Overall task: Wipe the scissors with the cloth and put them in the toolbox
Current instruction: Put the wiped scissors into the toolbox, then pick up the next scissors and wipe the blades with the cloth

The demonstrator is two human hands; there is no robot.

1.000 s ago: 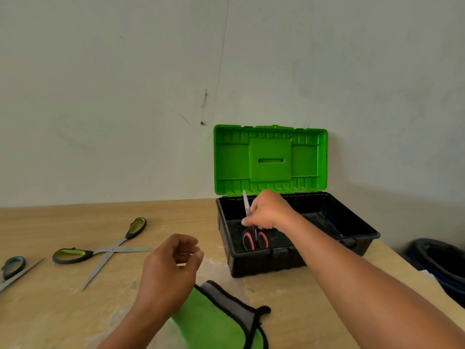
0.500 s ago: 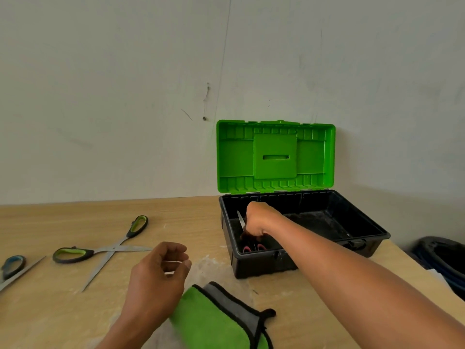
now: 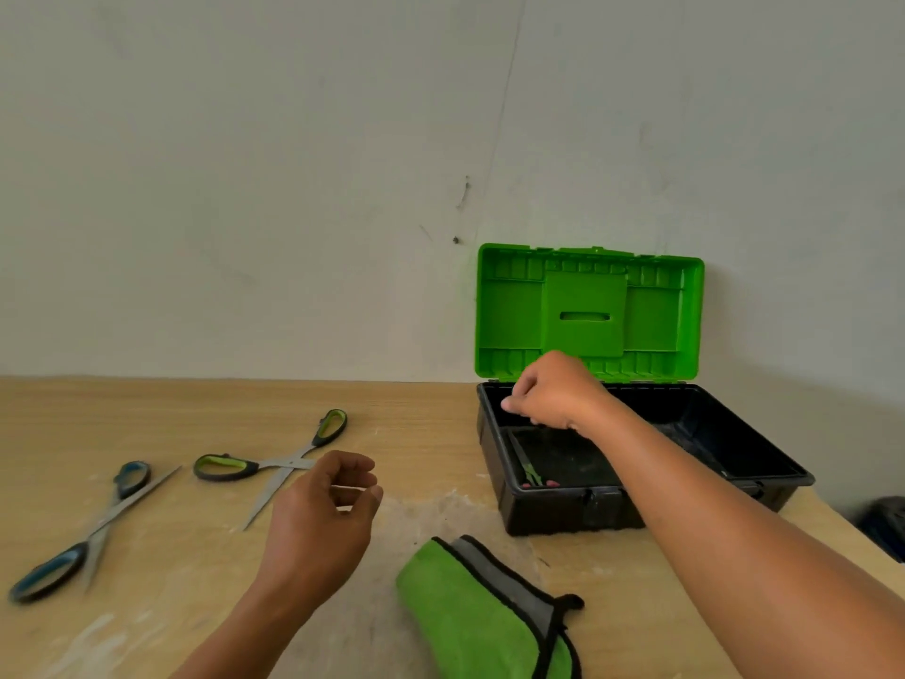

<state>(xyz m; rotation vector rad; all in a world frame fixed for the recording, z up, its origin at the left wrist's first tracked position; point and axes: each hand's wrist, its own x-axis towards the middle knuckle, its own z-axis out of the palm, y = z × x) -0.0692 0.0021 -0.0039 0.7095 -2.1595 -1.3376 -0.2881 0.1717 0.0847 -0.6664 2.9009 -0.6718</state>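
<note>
At the far left of the pale wooden table (image 3: 147,414), whose grain is scuffed with whitish patches, lies a pair of scissors with dark, blue-lined plastic handles (image 3: 93,526). Its long steel blades are parted slightly and blurred. Just to the right, a second pair with black, green-lined loop handles (image 3: 274,463) lies spread wide in an X, its blades flat on the wood.

The left hand (image 3: 323,512) hovers near those blades with its fingers loosely curled and the thumb close to the forefinger, holding nothing. Right of it, near the front edge, a soft green microfibre cloth with a grey panel and black stitched border (image 3: 470,605) lies folded on the table.

Further right stands a rectangular black plastic toolbox (image 3: 563,507). Its ribbed bright green lid (image 3: 587,311) is upright against the plain off-white wall (image 3: 245,188). Inside, along the left wall of the dusty black interior, lies a pair of scissors with reddish handles (image 3: 531,475), handles toward the front.

The right hand (image 3: 553,392) hangs above the box's back left corner, fingers bent loosely downward, gripping nothing and clear of the scissors. At the far right edge, below the table, sits a dark rounded bin (image 3: 886,526).
</note>
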